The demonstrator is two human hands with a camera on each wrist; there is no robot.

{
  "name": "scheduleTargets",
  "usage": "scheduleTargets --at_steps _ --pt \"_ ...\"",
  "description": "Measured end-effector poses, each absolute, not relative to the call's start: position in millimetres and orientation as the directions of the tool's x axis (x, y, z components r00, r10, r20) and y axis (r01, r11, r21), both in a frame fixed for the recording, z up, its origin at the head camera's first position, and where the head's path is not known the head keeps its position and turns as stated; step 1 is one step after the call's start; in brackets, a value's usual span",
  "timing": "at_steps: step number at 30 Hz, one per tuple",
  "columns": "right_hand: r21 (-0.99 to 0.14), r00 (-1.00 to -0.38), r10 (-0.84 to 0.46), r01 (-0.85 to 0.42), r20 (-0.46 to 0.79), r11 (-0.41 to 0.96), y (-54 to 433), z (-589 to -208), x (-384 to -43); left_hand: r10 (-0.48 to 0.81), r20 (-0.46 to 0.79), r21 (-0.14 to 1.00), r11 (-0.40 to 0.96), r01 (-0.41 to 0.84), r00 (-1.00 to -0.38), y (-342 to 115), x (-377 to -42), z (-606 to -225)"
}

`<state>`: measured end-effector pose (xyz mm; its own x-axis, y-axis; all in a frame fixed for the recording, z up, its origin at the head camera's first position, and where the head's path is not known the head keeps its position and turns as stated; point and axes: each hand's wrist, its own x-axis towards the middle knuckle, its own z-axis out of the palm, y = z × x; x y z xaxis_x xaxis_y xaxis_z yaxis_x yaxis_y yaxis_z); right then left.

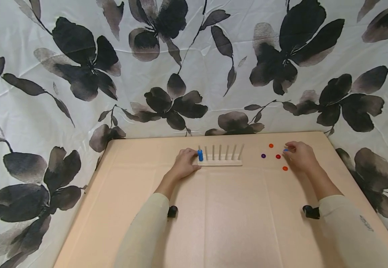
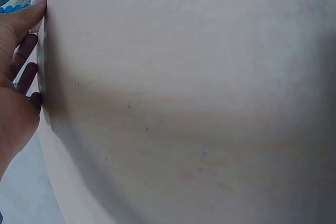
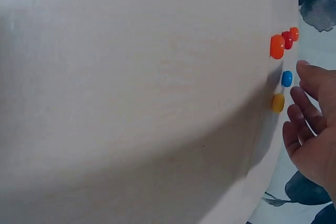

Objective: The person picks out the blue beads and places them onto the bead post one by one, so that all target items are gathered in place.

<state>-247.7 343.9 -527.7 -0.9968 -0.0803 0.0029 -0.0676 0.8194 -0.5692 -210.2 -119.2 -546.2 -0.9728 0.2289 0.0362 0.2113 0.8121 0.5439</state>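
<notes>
A wooden peg rack (image 1: 224, 163) with a row of upright pegs stands near the table's far edge. Several blue beads (image 1: 200, 156) are stacked on its leftmost peg. My left hand (image 1: 184, 163) holds the rack's left end, its thumb along the near side of the base. To the right, my right hand (image 1: 301, 155) is over the table, thumb and index finger apart around a loose blue bead (image 3: 286, 78). The gap between the fingertips and that bead is small; contact cannot be made out. A yellow bead (image 3: 277, 103) lies nearby, hidden in the head view.
Left of my right hand lie a purple bead (image 1: 263, 156), a red bead (image 1: 278, 156) and two orange beads, one farther back (image 1: 271, 146) and one nearer (image 1: 285, 168). Behind the wooden table (image 1: 234, 216) hangs a white cloth (image 1: 214, 74) with dark flowers.
</notes>
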Motion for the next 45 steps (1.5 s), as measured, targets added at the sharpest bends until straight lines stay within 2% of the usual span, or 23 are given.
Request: scheduleTargets --at_steps 6,15,27,35,45 --pt "-0.545 -0.995 -0.097 -0.076 -0.009 0.835 350.8 -535.8 -253.9 0.227 0.031 0.539 0.816 0.208 -0.973 -118.8 -210.7 -545.9" --pt "-0.514 -0.990 -0.120 -0.139 0.071 0.846 351.7 -540.5 -255.6 0.227 0.028 0.542 0.815 0.205 -0.974 -118.9 -210.9 -546.0" --pt "-0.506 -0.994 -0.077 -0.105 0.076 0.856 354.4 -543.5 -253.8 0.232 0.018 0.543 0.815 0.204 -0.972 -116.1 -209.4 -545.8" --pt "-0.500 -0.999 -0.032 -0.024 -0.008 0.866 350.9 -539.6 -254.5 0.234 0.030 0.531 0.820 0.214 -0.972 -117.6 -209.8 -546.8" --pt "-0.540 -0.999 -0.047 -0.055 0.027 0.840 350.4 -533.6 -248.9 0.231 0.035 0.536 0.817 0.213 -0.972 -119.0 -211.6 -546.8"
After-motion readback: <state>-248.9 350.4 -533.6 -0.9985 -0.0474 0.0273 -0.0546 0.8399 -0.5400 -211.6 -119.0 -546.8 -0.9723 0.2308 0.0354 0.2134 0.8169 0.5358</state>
